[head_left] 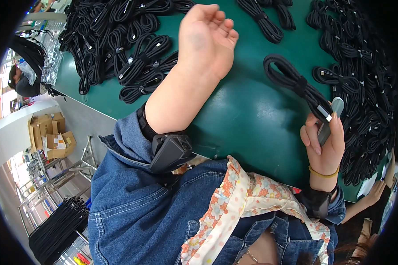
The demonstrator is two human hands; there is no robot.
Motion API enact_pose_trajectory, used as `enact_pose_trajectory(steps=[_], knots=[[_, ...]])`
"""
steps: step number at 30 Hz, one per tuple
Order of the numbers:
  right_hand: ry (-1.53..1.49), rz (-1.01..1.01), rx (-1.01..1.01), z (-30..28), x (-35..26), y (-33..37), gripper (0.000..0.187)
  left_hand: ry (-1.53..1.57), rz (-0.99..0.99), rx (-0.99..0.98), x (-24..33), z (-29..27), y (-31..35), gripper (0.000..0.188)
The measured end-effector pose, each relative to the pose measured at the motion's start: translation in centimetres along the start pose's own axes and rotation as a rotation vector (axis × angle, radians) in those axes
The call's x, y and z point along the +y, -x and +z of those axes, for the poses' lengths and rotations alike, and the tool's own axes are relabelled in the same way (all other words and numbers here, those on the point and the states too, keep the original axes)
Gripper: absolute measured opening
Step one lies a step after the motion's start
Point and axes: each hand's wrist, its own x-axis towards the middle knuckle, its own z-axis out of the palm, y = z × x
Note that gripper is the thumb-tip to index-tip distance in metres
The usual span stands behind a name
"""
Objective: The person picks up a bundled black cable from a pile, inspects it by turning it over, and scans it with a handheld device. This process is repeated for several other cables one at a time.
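My left hand (209, 42) is raised over the table, palm turned up and holding nothing, its fingers loosely bent and apart. At the right, my right hand (327, 145) pinches one end of a coiled black cable (300, 86), near its metal plug. The coil is bound by a black strap round its middle and sticks out toward the upper left. A slim grey-green tool (337, 106) with a rounded end is also in that hand; its kind cannot be told. Nearest to my left hand is a heap of bundled black cables (143, 57).
More bundled cables (358, 84) pile up along the right of the green table (234, 119), with a few bundles (261, 20) at the far edge. Loose black cables hang at left. Cardboard boxes (53, 132) and metal racks stand beyond. Another person's arm (367, 201) reaches in at lower right.
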Motion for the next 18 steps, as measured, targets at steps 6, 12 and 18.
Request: enact_pose_trajectory(steps=[6, 12, 18], knots=[[0.029, -0.062, 0.099, 0.6, -0.6, 0.0, 0.037, -0.601, -0.227, -0.316, -2.6, 1.4, 2.4, 0.029], [0.37, -0.218, 0.212, -0.2, 0.0, 0.1, 0.04, -0.665, -0.181, -0.526, -3.2, 2.5, 3.5, 0.033], [0.451, -0.345, 0.193, -0.5, -0.4, 0.2, 0.051, -0.744, -0.054, -0.665, -2.0, 2.7, 4.3, 0.046]])
